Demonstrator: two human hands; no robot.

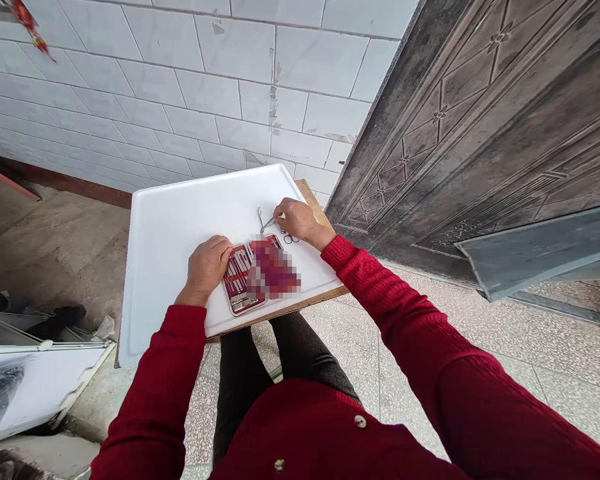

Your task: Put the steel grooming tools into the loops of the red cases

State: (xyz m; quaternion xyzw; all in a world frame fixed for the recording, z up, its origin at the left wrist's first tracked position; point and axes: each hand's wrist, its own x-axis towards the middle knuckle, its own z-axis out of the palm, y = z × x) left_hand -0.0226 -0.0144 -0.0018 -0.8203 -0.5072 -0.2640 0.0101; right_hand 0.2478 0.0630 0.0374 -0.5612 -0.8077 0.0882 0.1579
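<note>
An open manicure case with a red lining lies on the white tabletop, silver tools tucked in rows inside it. Part of its right half is blurred out by pixels. My left hand has its fingers closed at the case's upper left edge. Beyond the case, my right hand pinches a silver tool that looks like nail nippers, with its handles spread apart. Small scissors with round finger loops lie under and beside my right hand, partly hidden by it.
A white tiled wall stands behind the table. To the right is a dark carved door with a glass pane leaning near it. Assorted clutter and a white panel lie at lower left.
</note>
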